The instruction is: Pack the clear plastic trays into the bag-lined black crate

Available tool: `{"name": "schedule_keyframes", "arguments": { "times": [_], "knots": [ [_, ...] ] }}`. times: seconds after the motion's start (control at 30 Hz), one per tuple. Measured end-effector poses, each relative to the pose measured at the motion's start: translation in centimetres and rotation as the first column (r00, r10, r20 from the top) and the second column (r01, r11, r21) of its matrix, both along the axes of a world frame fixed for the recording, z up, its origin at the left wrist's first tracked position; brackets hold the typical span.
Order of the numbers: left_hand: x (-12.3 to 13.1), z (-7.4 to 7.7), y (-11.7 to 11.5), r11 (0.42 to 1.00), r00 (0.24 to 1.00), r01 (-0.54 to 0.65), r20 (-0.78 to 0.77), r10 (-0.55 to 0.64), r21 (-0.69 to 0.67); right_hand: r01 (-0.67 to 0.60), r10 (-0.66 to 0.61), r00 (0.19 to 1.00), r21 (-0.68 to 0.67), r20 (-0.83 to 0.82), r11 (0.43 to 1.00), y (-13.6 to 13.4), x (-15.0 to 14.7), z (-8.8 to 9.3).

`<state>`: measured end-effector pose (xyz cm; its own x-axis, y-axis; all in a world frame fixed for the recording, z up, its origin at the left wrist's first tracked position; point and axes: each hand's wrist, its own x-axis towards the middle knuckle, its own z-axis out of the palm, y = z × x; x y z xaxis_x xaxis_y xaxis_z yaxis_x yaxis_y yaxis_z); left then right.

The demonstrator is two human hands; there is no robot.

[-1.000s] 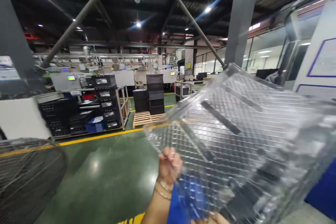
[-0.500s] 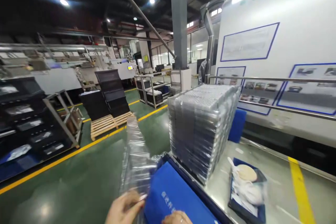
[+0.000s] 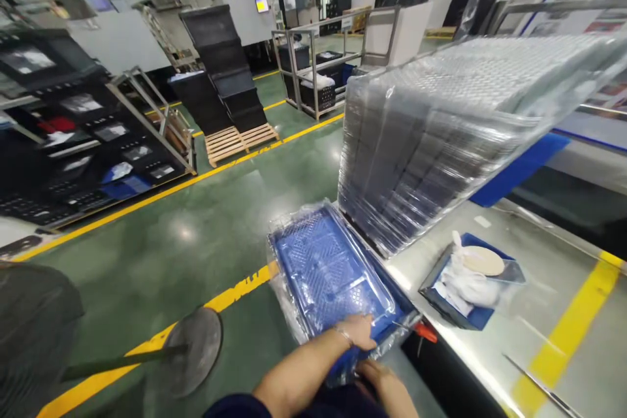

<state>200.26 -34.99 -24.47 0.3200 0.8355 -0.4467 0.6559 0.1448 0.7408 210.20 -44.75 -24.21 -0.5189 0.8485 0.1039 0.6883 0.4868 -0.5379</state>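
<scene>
A blue crate [image 3: 406, 305], lined with clear plastic film [image 3: 289, 304], stands at the lower middle against the metal table. Inside it lies a clear plastic tray [image 3: 323, 261] with a ribbed pattern, showing blue beneath. My left hand [image 3: 360, 332], a thin band at its wrist, is closed at the tray's near edge; its fingertips are partly hidden. Just below it, my right hand [image 3: 382, 379] has its fingers bent at the crate's near end, closed on the film's edge. A red-orange handle [image 3: 425, 332] sits by the crate's right corner.
A tall film-wrapped stack [image 3: 406, 150] stands on the metal table [image 3: 470, 362] beyond the crate. Right of it is a small blue box [image 3: 477, 320] with white cloths. A round dark base [image 3: 193, 349] stands on the floor, left. Black crates [image 3: 117, 134] are stacked beyond.
My view has tipped down and come closer to the crate. The blue sheet with white lettering no longer shows; the clear tray now does. My left hand has moved right, onto the tray.
</scene>
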Motion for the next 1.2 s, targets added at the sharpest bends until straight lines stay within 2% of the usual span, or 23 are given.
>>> {"name": "schedule_keyframes", "arguments": {
  "times": [0.07,0.1,0.17,0.3,0.4,0.5,0.6,0.7,0.77,0.9,0.97,1.1,1.2],
  "knots": [
    [-1.0,0.2,0.1,0.999,0.999,0.032,-0.032,-0.032,0.010,0.042,-0.043,0.999,-0.063,-0.012,0.997,0.2,0.5,0.2],
    [-1.9,0.5,0.3,0.999,0.999,-0.002,-0.052,0.004,0.043,0.080,-0.083,0.996,-0.107,-0.018,0.991,0.4,0.8,0.3],
    [-4.5,1.2,0.7,0.979,0.979,-0.148,-0.123,0.165,0.138,0.171,-0.178,0.984,-0.193,-0.020,0.966,1.2,1.6,0.5],
    [-10.1,1.7,1.9,0.840,0.809,-0.468,-0.250,0.532,0.273,0.296,-0.305,0.952,-0.277,0.010,0.914,4.5,3.9,-0.5],
    [-12.4,1.2,2.2,0.749,0.710,-0.598,-0.245,0.660,0.285,0.338,-0.332,0.941,-0.276,0.069,0.900,8.4,5.6,-2.5],
    [-12.3,0.4,1.9,0.696,0.662,-0.669,-0.215,0.718,0.263,0.318,-0.291,0.947,-0.263,0.137,0.911,12.8,6.0,-5.1],
    [-10.8,-0.6,1.4,0.662,0.629,-0.703,-0.209,0.749,0.260,0.274,-0.225,0.952,-0.254,0.208,0.927,16.1,4.9,-8.0],
    [-9.0,-1.6,0.8,0.649,0.605,-0.714,-0.236,0.760,0.261,0.236,-0.157,0.945,-0.264,0.286,0.935,17.8,3.6,-11.3],
    [-7.9,-2.3,0.4,0.677,0.614,-0.694,-0.292,0.734,0.245,0.211,-0.108,0.935,-0.284,0.338,0.935,18.3,3.0,-13.7],
    [-5.8,-4.9,0.2,0.807,0.675,-0.562,-0.464,0.574,0.180,0.175,-0.017,0.903,-0.331,0.430,0.927,18.5,2.8,-18.0],
    [-5.1,-7.0,0.3,0.828,0.638,-0.526,-0.553,0.537,0.197,0.162,0.009,0.884,-0.326,0.467,0.931,18.4,3.1,-19.4],
    [-4.3,-12.1,0.9,0.831,0.496,-0.507,-0.711,0.498,0.229,0.109,0.035,0.861,-0.251,0.507,0.962,18.7,3.4,-20.0],
    [-4.4,-15.1,2.0,0.818,0.438,-0.554,-0.781,0.445,0.155,0.037,-0.025,0.920,-0.023,0.391,0.999,19.8,2.9,-19.9]
  ]
}}
